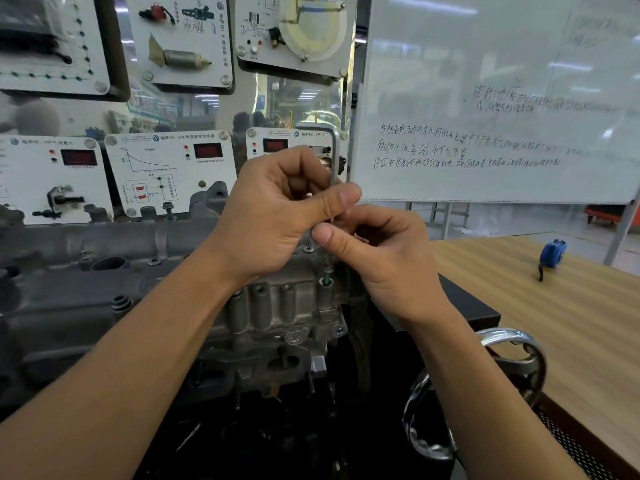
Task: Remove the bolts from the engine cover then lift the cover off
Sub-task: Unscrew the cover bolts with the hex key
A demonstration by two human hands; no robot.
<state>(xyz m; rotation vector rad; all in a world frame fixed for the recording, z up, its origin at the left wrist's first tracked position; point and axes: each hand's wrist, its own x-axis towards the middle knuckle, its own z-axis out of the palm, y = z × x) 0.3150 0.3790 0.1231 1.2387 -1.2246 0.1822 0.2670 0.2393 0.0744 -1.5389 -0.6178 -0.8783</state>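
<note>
Work centres on the right end of the grey engine cover (138, 244), seated on its engine; the left hand (277, 216) curls round the upper shaft of an L-shaped hex key (334, 157), the right hand (384, 258) pinches it lower down. Its tip stands upright on a bolt (327, 280) seated in a corner bore; a blue tape measure (553, 252) lies on the table (554, 323).

Wood-grain table (571, 323) on the right, top light brown with fine stripes. Carries a small blue object (553, 252) with a dark strap, lying toward the far edge. Meets a black block (471, 303) at the left edge; unclear whether on it or beside.
</note>
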